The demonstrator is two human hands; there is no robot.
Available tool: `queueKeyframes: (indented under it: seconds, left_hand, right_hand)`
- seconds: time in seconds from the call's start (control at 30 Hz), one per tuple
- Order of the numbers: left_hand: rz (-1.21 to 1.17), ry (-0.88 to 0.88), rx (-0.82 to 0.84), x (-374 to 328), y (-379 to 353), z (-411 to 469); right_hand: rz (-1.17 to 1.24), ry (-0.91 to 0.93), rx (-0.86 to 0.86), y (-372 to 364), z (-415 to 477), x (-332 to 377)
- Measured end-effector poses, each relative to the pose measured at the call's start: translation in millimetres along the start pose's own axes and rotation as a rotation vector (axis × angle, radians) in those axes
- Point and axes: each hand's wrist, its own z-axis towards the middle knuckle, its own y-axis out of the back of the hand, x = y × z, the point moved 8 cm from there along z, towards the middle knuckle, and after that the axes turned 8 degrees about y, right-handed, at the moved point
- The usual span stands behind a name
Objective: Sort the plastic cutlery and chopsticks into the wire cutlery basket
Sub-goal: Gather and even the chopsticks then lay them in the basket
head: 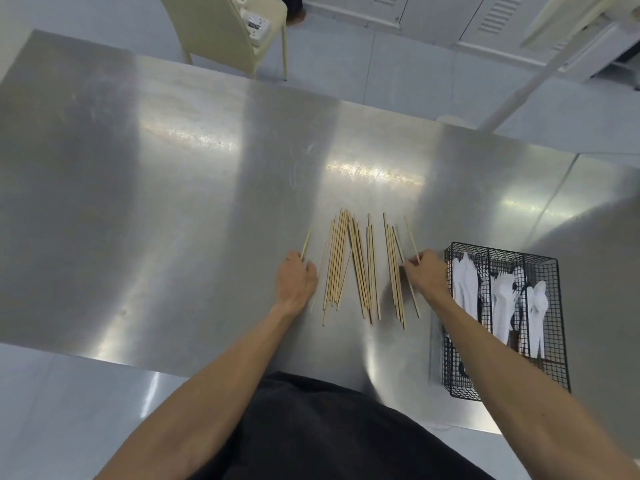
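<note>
The fingers (295,259) of the left hand (296,280) curl around one thin pale wooden chopstick (306,243), just left of centre frame. The right hand (427,277) pinches a second wooden chopstick (411,237) between its fingertips. Between the hands, a loose spread of wooden chopsticks (341,261) lies on the brushed steel surface (173,202). At lower right sits the black wire cutlery basket (556,327), with white plastic cutlery (465,289) lying in its compartments.

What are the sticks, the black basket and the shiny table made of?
The chopsticks look like pale wood or bamboo: thin, tan and matte. The basket looks like metal wire with a black coating, in a see-through grid. The table seems to be brushed steel: grey, with blurry light reflections.
</note>
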Motion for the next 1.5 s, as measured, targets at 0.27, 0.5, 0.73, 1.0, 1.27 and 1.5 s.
queueKeyframes:
  seconds: [0.27,0.5,0.73,1.0,1.27,1.5]
  left_hand:
    - [0.129,0.056,0.109,-12,-34,13]
    - [0.231,0.035,0.162,-24,-40,11]
    - [0.069,0.062,0.023,-25,-21,13]
    - [-0.006,-0.010,0.025,-28,-25,16]
    - [-0.001,0.067,0.072,-20,-44,18]
    - [0.019,0.198,0.051,-18,-56,16]
  right_hand:
    - [-0.058,0.035,0.030,-8,-15,9]
    - [-0.081,0.042,0.142,-19,-15,15]
    - [0.148,0.044,0.015,-9,-21,10]
    - [0.209,0.043,-0.004,-5,-33,15]
    - [0.047,0.035,0.032,-18,-40,6]
    - [0.009,-0.084,0.070,-24,-42,-1]
